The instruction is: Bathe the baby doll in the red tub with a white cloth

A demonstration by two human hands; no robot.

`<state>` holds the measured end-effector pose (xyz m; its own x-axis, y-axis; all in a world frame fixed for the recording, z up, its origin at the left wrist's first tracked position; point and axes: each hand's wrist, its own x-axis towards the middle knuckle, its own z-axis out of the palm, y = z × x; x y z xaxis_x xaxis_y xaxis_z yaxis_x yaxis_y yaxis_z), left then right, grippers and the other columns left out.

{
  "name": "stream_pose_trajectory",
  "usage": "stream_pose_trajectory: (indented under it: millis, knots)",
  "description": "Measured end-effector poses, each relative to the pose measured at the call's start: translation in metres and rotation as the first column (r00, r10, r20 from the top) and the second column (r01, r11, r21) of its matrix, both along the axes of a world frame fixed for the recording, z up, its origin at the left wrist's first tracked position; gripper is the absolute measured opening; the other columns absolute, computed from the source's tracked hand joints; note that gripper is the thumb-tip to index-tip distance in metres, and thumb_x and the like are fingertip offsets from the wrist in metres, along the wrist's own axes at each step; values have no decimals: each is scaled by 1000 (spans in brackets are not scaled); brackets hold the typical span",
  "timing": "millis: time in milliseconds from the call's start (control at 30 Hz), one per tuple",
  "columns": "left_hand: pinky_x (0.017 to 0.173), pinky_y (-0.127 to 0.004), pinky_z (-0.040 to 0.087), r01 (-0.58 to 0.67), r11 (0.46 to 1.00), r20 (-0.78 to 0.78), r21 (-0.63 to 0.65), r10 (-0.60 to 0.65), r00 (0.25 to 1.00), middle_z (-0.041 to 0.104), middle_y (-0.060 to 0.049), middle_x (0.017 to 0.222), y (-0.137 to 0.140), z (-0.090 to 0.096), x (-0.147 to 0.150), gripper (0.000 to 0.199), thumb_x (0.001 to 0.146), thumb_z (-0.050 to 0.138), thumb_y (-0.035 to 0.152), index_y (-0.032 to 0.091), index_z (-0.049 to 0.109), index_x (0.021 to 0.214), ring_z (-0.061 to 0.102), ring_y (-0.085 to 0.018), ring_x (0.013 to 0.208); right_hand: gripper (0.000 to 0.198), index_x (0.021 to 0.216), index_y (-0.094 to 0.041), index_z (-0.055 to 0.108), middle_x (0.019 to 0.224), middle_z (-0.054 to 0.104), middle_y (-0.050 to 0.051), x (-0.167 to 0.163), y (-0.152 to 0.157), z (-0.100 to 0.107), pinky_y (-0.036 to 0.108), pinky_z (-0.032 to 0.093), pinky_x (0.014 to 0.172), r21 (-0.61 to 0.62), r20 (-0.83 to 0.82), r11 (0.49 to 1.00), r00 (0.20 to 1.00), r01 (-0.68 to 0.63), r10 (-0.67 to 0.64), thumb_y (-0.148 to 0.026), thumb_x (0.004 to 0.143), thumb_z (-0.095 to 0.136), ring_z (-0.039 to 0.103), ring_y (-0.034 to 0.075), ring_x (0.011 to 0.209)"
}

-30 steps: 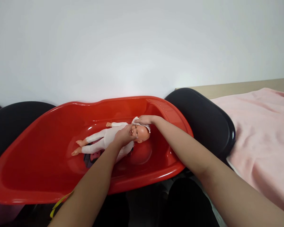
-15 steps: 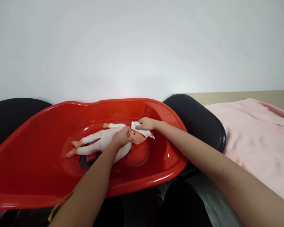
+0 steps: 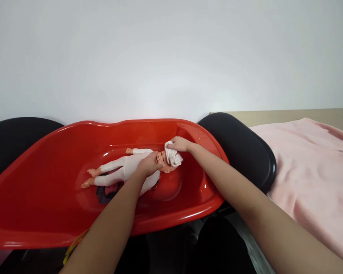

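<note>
A baby doll with a white cloth body lies on its back in a red baby bathtub, its head to the right. My left hand lies over the doll's upper chest and chin, closed around that part; some of its fingers are hidden. A crumpled white cloth covers the top of the doll's head. My right hand pinches the upper edge of this cloth at the far side of the head.
Under the doll's legs lies a dark printed piece on the tub floor. Black chair seats stand at both ends of the tub. A pink blanket spreads over a surface at right. The white wall rises behind.
My right hand has moved up slightly from the doll's head. The cloth, flatter before, now sits bunched over the crown. My left hand stays on the doll.
</note>
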<state>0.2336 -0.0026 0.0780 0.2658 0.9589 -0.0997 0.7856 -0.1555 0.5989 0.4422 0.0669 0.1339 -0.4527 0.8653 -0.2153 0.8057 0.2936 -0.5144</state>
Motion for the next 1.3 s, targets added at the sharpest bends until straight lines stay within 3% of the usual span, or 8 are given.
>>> stream_pose_trajectory:
  millis: [67,233,367,467,733,867,1067,1300]
  knots:
    - [71,-32,43,9,1000,6,-4,-9,1000,70,-7,103,1,-1,0,38,77,68,36,25,57,111,63,-27,89,32,81,-12,70,79,72,6,0,1,1,23,41,55,11,12,1000,1000,12,-12,-41,84,57,63,15,67]
    - [70,-32,42,34,999,1,4,-34,999,69,-6,101,4,-5,-2,31,78,65,37,25,57,105,62,-25,86,27,82,-13,73,82,75,7,1,-1,-1,24,48,59,-265,-16,963,999,-44,42,-38,77,63,68,18,69]
    - [71,-31,42,17,1000,4,-6,-17,1000,70,-6,103,4,-5,-1,35,77,66,39,26,57,108,62,-26,90,37,86,-12,75,80,76,8,3,-2,-8,28,56,67,-536,-21,837,992,-115,123,-46,71,71,72,21,72]
    - [73,-31,42,0,1000,21,-5,0,1000,70,-5,108,3,-5,0,40,75,68,41,28,57,111,63,-27,93,44,88,-11,75,81,76,9,3,-1,-13,28,58,70,-623,6,769,982,-142,187,-48,65,77,73,22,75]
    - [66,-31,40,28,999,6,25,-29,1000,70,-5,98,5,-7,-1,29,75,66,36,24,56,98,62,-23,82,32,91,-12,73,91,77,9,4,7,-8,27,58,66,-341,-134,937,991,-72,28,-39,77,65,73,22,80]
    - [67,-32,41,44,999,8,28,-44,999,69,-4,98,6,-7,-2,27,75,66,39,25,55,96,62,-24,83,28,89,-12,73,93,77,9,4,6,-6,27,58,65,-349,-137,936,991,-39,-9,-36,76,67,73,23,82]
    - [68,-32,42,19,1000,32,6,-19,999,70,-4,101,3,-3,0,31,75,67,33,25,57,103,63,-24,84,40,93,-11,74,89,77,10,5,2,-9,29,60,75,-602,-90,788,992,-129,93,-46,73,74,74,22,79]
    - [73,-30,44,-22,1000,9,3,22,1000,70,-5,109,-1,4,4,42,77,67,31,22,58,118,63,-22,88,59,94,-9,74,90,76,11,8,7,-23,29,59,74,-755,-19,641,981,-140,192,-58,62,84,74,23,82]
